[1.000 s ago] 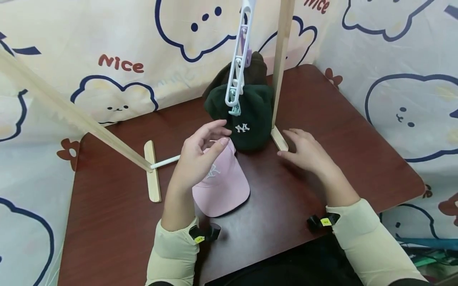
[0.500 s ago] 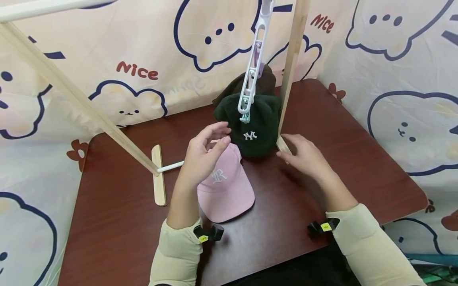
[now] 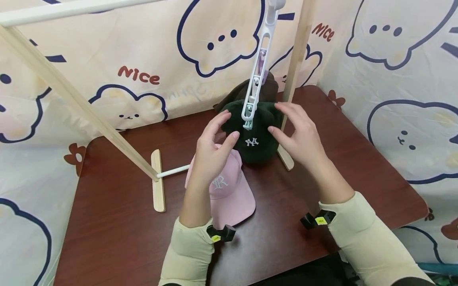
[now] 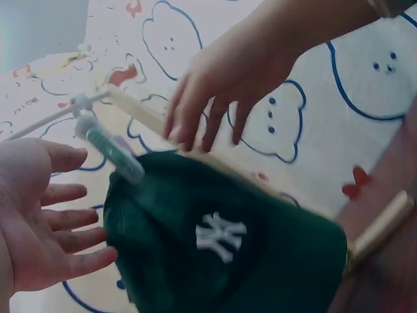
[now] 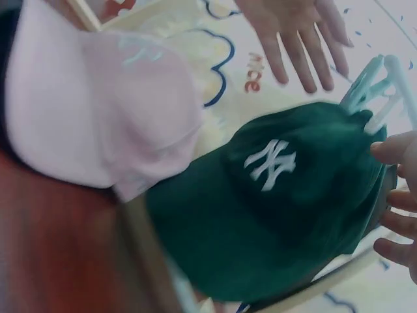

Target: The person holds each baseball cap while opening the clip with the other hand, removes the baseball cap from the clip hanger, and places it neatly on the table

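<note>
A dark green cap (image 3: 262, 151) with a white NY logo hangs from a teal clip (image 3: 247, 125) at the lower end of a white slotted hanger (image 3: 257, 79). My left hand (image 3: 213, 153) is at the cap's left side, thumb and fingers spread and holding nothing. On the other side my right hand (image 3: 302, 137), also spread, has its fingertips close to the cap's right edge. A pink cap (image 3: 232, 208) with a white letter logo lies on the table, partly hidden by my left hand and forearm. Behind the green cap hangs a dark brown cap (image 3: 234, 94).
A wooden rack stands on the brown table (image 3: 114, 222), with a left post (image 3: 89, 111), a right post (image 3: 298, 51) and a white top rail (image 3: 71, 11). Its wooden feet (image 3: 158, 194) rest on the tabletop. Patterned cloth (image 3: 143, 39) encloses the back and sides.
My right hand has moved up and left, from beside the right wooden foot to the green cap's edge. My left hand has shifted slightly right. The head view has tilted.
</note>
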Motion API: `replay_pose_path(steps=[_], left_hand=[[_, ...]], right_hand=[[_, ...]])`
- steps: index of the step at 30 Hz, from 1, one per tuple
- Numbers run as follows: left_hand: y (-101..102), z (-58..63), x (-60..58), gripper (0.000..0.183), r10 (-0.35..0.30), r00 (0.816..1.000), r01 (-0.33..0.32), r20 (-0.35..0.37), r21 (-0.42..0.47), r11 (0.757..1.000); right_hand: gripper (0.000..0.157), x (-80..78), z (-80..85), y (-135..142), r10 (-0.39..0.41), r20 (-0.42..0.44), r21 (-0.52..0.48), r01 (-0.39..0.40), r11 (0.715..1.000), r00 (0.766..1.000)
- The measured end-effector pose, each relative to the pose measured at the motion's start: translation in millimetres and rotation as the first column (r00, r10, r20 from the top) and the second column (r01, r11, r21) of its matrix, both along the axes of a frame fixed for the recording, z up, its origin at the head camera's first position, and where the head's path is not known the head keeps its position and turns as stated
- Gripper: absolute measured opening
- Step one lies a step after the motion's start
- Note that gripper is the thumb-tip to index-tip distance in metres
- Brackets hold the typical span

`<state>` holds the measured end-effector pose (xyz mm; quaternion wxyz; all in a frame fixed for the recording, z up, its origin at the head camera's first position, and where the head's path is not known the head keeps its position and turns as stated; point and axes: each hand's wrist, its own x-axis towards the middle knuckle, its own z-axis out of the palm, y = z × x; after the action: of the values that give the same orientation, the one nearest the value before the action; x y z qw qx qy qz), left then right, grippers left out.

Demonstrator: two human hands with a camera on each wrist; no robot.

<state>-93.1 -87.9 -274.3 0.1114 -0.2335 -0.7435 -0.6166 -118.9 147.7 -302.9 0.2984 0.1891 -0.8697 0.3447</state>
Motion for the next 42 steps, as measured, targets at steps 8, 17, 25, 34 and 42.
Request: replay_pose_path(steps=[8, 17, 25, 34, 42], left_hand=[[20, 0.1, -7.0, 0.048, 0.012, 0.997, -0.005, -0.08, 0.081, 0.997], [22, -25.2, -24.4, 0.039, -0.026, 0.991, 0.029, -0.129, 0.014, 0.999], [19, -27.8, -23.6, 0.013, -0.121, 0.993, 0.111, -0.002, -0.382, 0.917], [33, -13.2, 5.3, 0.032, -0.302, 0.952, 0.277, -0.036, -0.313, 0.909], [37, -10.2, 22.3, 0.074, -0.168, 0.986, 0.169, 0.017, -0.09, 0.981]], right_hand=[[0.047, -13.6, 34.1, -30, 0.06, -0.047, -0.031, -0.061, 0.998, 0.997], [0.038, -20.2, 50.6, -45, 0.136, 0.057, -0.219, -0.12, 0.968, 0.989], [0.029, -8.6, 71.2, -60, 0.228, 0.123, -0.348, -0.173, 0.922, 0.966], [0.019, -3.3, 82.0, -71, 0.218, 0.115, -0.326, -0.171, 0.93, 0.969], [0.022, -3.4, 83.8, -68, 0.166, 0.129, -0.287, -0.124, 0.95, 0.978]])
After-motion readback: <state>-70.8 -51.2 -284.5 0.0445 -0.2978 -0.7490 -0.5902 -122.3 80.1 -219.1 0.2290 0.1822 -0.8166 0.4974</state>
